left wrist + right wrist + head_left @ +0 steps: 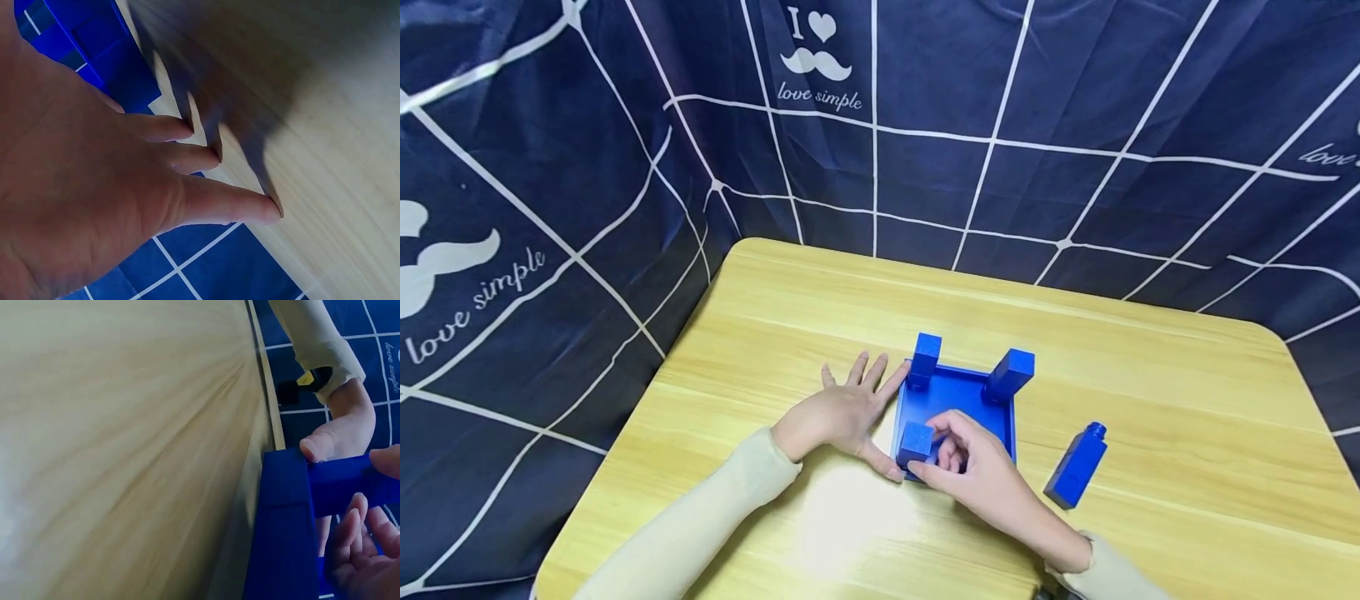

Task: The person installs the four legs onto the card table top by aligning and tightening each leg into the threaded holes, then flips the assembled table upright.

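Note:
A square blue panel [958, 404] with a raised rim lies on the table, like a small tabletop turned upside down. Blue square legs stand at its far-left corner [927, 357] and far-right corner [1013, 372]. At the near-left corner my right hand [976, 468] pinches a third blue leg [915, 442] between thumb and fingers; the leg's lower end is hidden from the head view. My left hand [846, 415] lies with fingers spread along the panel's left edge, its thumb and index finger at the near and far corners.
A loose blue leg [1077, 468] with a threaded end lies on the wooden table [1195, 433], right of the panel. Dark blue cloth [940, 183] with white lines hangs behind the table and along its left side.

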The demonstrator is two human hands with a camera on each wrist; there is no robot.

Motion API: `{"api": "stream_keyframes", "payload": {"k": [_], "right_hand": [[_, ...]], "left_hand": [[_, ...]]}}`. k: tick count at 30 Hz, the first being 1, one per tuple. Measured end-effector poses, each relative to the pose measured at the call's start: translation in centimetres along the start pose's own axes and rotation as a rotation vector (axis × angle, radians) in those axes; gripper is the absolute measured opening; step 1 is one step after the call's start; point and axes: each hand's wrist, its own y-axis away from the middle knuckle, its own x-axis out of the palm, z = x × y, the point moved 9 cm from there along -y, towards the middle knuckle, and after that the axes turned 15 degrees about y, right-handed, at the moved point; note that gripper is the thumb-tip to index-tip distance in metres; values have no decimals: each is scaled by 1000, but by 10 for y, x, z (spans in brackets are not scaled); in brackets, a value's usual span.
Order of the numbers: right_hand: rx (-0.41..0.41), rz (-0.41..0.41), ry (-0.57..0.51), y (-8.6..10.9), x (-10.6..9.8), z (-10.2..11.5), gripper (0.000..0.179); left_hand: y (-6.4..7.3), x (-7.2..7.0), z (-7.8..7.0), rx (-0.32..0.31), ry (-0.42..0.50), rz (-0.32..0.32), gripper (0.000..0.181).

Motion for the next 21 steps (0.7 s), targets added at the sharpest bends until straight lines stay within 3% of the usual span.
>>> {"api": "stream_keyframes", "payload": {"k": [6,10,16,21], "right_hand": [[10,102,-85,6,-10,-5,33],[15,123,-146,13,-22,-9,29],[44,38,-180,24,-48,-22,26],[19,-48,-172,33,-69,-31,23]], "left_hand": [[-2,0,-1,-7,-2,-3,159],[-2,0,-1,-11,-2,-5,159],[0,1,-2,0,2,-6,159],[0,1,-1,5,17,-5,158]]}}
